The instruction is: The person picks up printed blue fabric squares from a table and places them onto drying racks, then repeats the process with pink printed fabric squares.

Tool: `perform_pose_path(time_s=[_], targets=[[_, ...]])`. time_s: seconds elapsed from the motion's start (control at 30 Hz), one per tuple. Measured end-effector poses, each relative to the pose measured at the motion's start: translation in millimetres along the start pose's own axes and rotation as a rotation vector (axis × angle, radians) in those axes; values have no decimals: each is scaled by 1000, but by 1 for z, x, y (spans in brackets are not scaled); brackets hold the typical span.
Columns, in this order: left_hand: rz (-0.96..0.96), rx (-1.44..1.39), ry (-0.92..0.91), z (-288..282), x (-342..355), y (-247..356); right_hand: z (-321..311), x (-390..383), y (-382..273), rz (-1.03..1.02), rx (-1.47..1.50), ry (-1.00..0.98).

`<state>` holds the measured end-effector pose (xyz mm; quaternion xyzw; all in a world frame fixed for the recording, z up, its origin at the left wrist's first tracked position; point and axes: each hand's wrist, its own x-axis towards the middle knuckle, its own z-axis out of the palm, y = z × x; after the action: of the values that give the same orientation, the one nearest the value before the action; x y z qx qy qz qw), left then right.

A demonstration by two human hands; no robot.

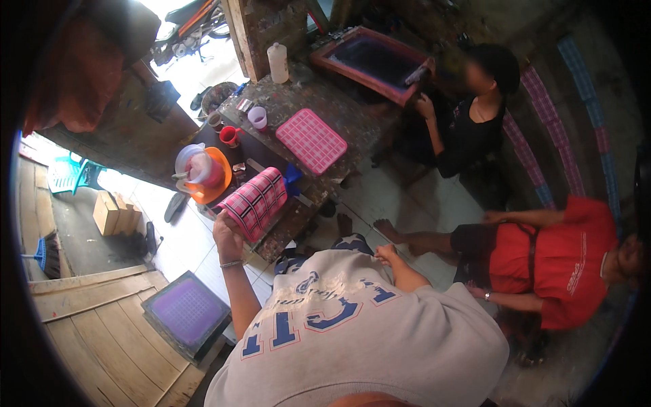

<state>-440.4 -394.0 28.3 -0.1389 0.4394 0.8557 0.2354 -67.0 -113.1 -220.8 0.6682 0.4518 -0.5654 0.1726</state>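
My left hand (226, 233) grips the near left corner of a pink plaid sheet (255, 203) with black lines, which bends in a curve over the table's front edge. In front of my belly, my right hand (386, 254) is held with its fingers curled in; whether anything is inside them is hidden. A second pink plaid sheet (312, 141), with rounded corners, lies flat on the stained worktable (298, 102). Left of the held sheet stands a clear pitcher (200, 166) of pink liquid on an orange plate (222, 173). Something blue (292, 178) shows beside the sheet's right end.
A red cup (229, 136), a lilac cup (257, 118) and a white bottle (278, 63) stand farther back. A person in black (475, 125) holds a framed screen (373, 64). Another person in red (542, 264) is close on my right. A purple framed screen (186, 313) leans at lower left.
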Motion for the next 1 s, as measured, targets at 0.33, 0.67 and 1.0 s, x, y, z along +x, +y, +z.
perform_pose_path(time_s=[0.33,0.67,1.0], targets=[[10,-62,-74,-26,24,-13,19,7,-71,-237,150,-61],[32,-122,-146,-35,5,-6,25,10,-56,-191,47,-36],[-38,-99,-186,-34,14,-9,23,9,-39,-147,27,-46]])
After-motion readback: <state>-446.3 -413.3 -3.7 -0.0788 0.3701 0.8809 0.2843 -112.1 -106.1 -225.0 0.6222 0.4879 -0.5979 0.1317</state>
